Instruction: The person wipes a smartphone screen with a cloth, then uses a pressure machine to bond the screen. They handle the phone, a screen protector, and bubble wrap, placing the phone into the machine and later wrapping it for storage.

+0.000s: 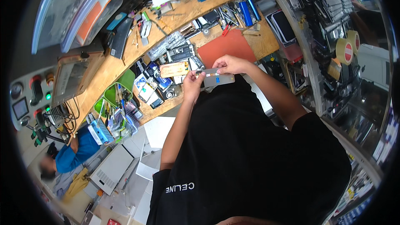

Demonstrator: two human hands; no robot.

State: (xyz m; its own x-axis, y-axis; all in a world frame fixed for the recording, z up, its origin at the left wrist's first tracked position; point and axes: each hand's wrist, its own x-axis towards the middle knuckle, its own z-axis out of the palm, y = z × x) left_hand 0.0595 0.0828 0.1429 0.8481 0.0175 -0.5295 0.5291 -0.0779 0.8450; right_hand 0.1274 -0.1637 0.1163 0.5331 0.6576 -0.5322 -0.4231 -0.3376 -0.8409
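Observation:
A flat grey phone panel (211, 81) with a small blue sticker is held up just in front of my body. My left hand (192, 85) pinches its left end between thumb and fingers. At its upper edge, toward the right, my right hand (231, 64) has its fingers closed on it too. Just beyond the left hand lies a copper-coloured phone part (173, 69) on a pile of opened phones. A red-orange mat (223, 48) lies on the wooden bench past the right hand.
Green bins (112, 96) of tools stand at the bench's left edge. Blue cylinders (246, 13) and red-handled pliers (226, 29) lie behind the mat. Shelves with tape rolls (345, 51) rise on the right. Another person in a blue shirt (78, 152) is at far left.

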